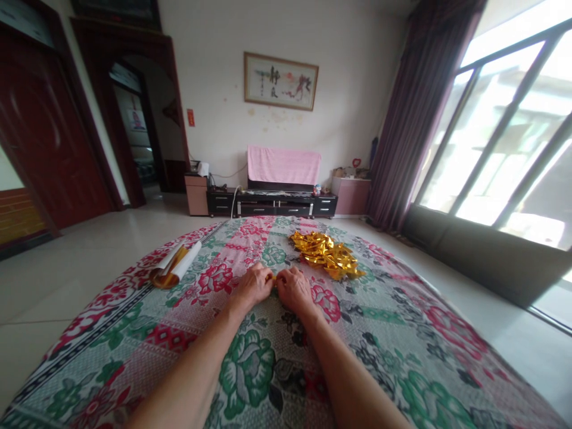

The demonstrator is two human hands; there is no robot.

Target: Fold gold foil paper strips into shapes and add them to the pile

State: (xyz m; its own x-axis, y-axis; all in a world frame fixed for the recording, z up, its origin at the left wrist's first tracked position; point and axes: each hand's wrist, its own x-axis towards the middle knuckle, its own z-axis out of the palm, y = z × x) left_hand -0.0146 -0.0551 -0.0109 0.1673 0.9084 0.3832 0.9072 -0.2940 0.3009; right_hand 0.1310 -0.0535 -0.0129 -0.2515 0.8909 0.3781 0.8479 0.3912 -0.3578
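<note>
My left hand (256, 283) and my right hand (295, 288) meet over the middle of the flowered cloth. Their fingers are closed, pinching a small piece of gold foil paper (274, 279) between them; most of it is hidden by the fingers. Just beyond my right hand lies a pile of shiny folded gold foil pieces (328, 255). To the left, a loosely curled roll of foil paper (175, 266), white on one face and gold on the other, rests on the cloth.
A red, green and grey floral cloth (250, 363) covers the rounded surface under my hands. Farther off, a low black cabinet (272, 205) stands by the wall with a pink cloth (285, 165) above it. Windows and a purple curtain (404, 119) are on the right.
</note>
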